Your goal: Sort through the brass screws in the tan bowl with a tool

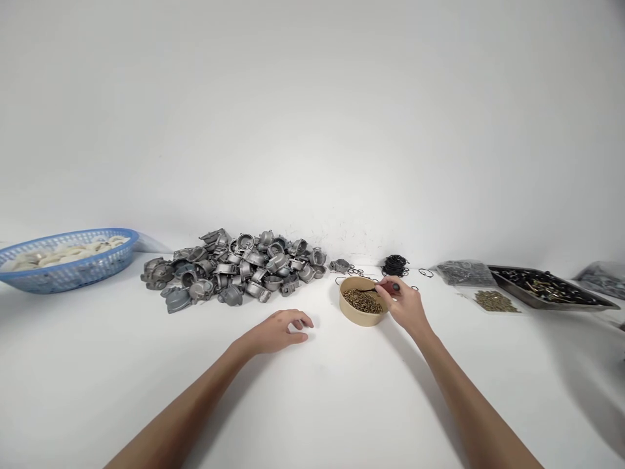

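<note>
My right hand (405, 303) reaches over the right rim of a tan round bowl (352, 312) filled with small brass screws. Its fingers are pinched on a small dark item at the bowl's edge, too small to name. My left hand (282, 330) rests on the white table left of the bowl, fingers loosely curled with nothing in them. A large heap of grey cast-metal housings (239, 266) lies just beyond the left hand.
A blue plastic basket (73, 270) with pale rings sits far left. Black O-rings (394, 265) lie behind the bowl. To the right are a loose pile of brass screws (494, 300), a clear bag of parts (463, 273) and a dark metal tray (547, 286).
</note>
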Demonstrator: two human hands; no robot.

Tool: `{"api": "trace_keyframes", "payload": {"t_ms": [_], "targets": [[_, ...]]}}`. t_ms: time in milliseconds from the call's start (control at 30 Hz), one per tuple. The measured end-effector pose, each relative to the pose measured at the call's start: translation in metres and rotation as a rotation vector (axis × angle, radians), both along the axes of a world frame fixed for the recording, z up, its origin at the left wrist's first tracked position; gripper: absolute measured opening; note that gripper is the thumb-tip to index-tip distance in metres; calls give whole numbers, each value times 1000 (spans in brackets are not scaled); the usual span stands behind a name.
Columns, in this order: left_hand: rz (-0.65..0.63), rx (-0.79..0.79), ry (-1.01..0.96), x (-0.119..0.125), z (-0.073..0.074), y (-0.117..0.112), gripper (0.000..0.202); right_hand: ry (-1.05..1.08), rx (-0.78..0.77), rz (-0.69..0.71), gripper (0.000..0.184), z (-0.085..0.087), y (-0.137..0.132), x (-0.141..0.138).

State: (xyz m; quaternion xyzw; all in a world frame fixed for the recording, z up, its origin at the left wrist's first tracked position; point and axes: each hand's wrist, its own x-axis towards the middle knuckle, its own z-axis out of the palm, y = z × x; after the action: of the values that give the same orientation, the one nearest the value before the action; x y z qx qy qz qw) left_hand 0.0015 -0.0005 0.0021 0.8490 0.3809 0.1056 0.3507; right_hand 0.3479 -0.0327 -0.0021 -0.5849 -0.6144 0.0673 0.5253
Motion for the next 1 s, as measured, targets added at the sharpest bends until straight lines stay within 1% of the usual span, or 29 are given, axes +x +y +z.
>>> {"api": "trace_keyframes", "payload": {"t_ms": [100,233,433,567,733,833,900,1000], "targets": [[-4,3,-11,0,-1,0,34,42,-35,71,28,-2,0,-1],[-2,3,-9,0,-2,1,35,117,-54,150,31,3,-3,-1],[0,-7,-9,-1,-3,1,35,181,-24,191,35,13,-8,1],[3,-1,-8,-1,-3,2,35,179,39,121,35,16,-10,3],[3,-3,-7,-1,-3,2,34,122,108,-57,31,16,-11,7],[5,-2,-2,-1,-2,1,32,57,107,-140,32,15,-9,9],[6,-5,-1,-1,-2,1,32,21,96,-158,32,13,-7,9],[3,-6,-5,-1,-2,1,32,4,76,-137,32,10,-4,6]]}}
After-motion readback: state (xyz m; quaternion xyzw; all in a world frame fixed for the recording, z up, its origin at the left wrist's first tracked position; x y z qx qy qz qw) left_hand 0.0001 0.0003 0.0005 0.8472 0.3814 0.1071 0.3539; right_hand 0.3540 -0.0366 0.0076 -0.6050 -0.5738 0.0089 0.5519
